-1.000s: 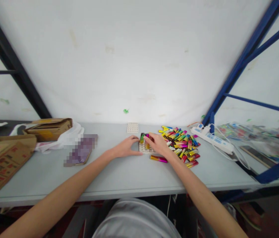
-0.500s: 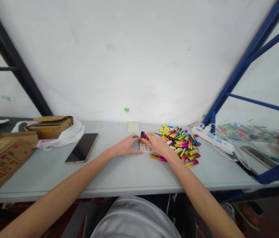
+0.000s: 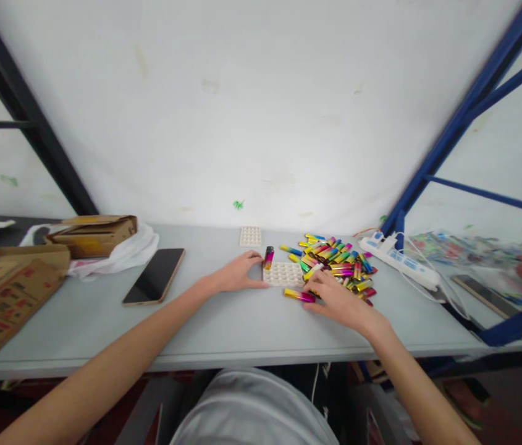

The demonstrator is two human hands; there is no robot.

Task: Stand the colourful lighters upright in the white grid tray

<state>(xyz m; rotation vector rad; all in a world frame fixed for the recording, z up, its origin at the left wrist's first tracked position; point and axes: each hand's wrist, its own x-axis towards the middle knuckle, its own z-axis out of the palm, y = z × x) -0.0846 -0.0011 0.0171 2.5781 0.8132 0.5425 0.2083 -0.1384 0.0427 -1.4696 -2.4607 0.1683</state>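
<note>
1. My left hand (image 3: pixel 237 273) is open at the left end of one tray (image 3: pixel 283 274), where one upright lighter (image 3: pixel 269 258) stands.
2. My right hand (image 3: pixel 337 301), half-curled, is at one lying lighter (image 3: pixel 294 295), beside an uncountable pile (image 3: pixel 339 254); I cannot tell its grip.
3. One farther tray (image 3: pixel 250 236) is on the worktop (image 3: pixel 223 330).

lighter pile (image 3: pixel 335 253) partly behind right hand (image 3: pixel 337 301)

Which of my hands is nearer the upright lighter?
Left. Your left hand is just beside the lighter; your right hand is farther off, by the pile.
</note>
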